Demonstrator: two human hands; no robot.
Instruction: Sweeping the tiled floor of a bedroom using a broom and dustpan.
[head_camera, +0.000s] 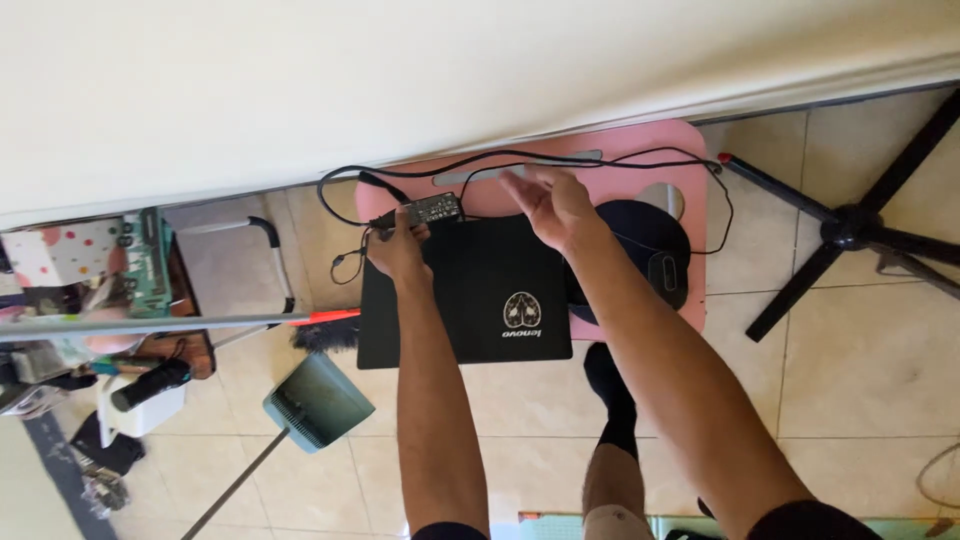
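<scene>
Both forearms reach down to a pink lap desk (640, 140), where the left hand (396, 245) pinches a black power adapter (432, 209) above the closed laptop (465, 290) and the right hand (553, 205) hovers open by its looping black cable (520, 157), which looks likely to snag and drag the adapter.

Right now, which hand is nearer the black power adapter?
Left. The left hand holds the power adapter at its near end; the right hand hovers open to its right, apart, over the pink table.
</scene>
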